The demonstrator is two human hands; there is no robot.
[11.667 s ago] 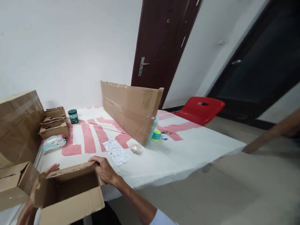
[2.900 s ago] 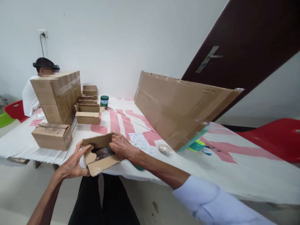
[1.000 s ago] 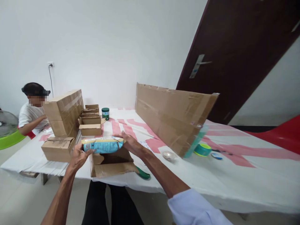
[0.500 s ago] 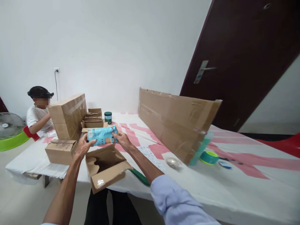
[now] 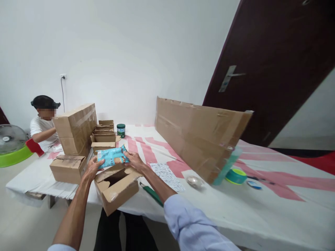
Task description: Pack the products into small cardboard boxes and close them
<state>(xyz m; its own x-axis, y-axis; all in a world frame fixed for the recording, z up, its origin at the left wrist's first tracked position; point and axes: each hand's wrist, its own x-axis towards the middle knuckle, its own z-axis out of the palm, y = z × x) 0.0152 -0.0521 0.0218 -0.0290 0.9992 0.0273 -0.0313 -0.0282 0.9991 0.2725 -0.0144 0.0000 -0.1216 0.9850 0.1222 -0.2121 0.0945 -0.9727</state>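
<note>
Both hands hold a blue snack packet [image 5: 112,157] flat, just above an open cardboard box [image 5: 117,185] at the table's near edge. My left hand [image 5: 92,168] grips the packet's left end. My right hand [image 5: 133,160] grips its right end, fingers curled round it. The box's flaps stand open and its inside looks dark. A green-handled tool [image 5: 151,192] lies on the table [image 5: 272,216] just right of the box.
A closed small box [image 5: 68,168], a large taped carton [image 5: 75,128] and several small open boxes [image 5: 103,133] stand at the left, with a green jar [image 5: 120,130] behind. A long cardboard panel [image 5: 199,136] stands upright. A tape roll [image 5: 236,176] lies at the right. A person [image 5: 43,122] sits at far left.
Since 2.9 s ago the hands lifted the blue packet out above the open box. In the last half second the packet came down a little toward the box, which now rests flatter.
</note>
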